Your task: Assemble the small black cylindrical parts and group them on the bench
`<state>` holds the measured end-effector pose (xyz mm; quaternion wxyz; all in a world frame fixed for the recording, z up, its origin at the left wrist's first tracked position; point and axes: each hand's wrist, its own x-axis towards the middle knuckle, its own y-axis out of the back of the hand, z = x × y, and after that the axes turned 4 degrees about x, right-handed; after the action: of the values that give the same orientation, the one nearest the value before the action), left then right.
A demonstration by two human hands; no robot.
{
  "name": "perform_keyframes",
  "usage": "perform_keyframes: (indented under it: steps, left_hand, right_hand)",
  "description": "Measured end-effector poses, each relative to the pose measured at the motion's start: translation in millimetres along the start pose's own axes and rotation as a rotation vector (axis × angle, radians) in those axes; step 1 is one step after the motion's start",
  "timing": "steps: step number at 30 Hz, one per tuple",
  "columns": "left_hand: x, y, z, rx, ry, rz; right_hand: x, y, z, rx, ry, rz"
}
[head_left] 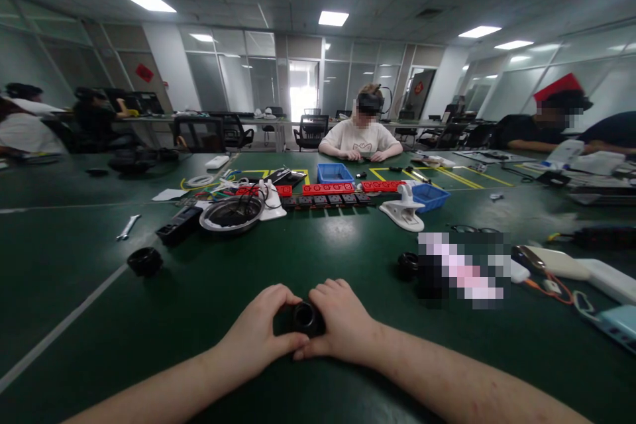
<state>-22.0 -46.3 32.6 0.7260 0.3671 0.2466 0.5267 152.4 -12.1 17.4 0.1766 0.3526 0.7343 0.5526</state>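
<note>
Near the front of the green table, my left hand [262, 328] and my right hand [342, 321] close around a small black cylindrical part [305, 318] with a round hole in its top. The thumb and fingers of my left hand grip its left side. From the right, my right hand wraps it, thumb in front. The fingers cover much of its sides. Another black ring-like part [144, 262] lies to the left of my hands, and a similar black round part [408, 265] lies to the right.
A wrench [129, 228], a black device [179, 224] and a round metal-rimmed tray [205, 220] lie at left. Red power strips [328, 189], blue bins [334, 171] and a white clamp stand [403, 213] stand farther back. A person [361, 138] sits opposite. Cables and power banks lie right.
</note>
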Motion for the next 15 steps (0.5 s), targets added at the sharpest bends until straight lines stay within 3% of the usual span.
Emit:
perform_keyframes:
  steps: [7,15]
  left_hand:
    - [1,10,-8,-0.128,-0.178,-0.096]
    - [6,17,-12,-0.24,-0.258,-0.241]
  right_hand:
    - [3,20,18,0.337,0.193,-0.213]
    - [10,17,29,0.395,0.296,-0.279]
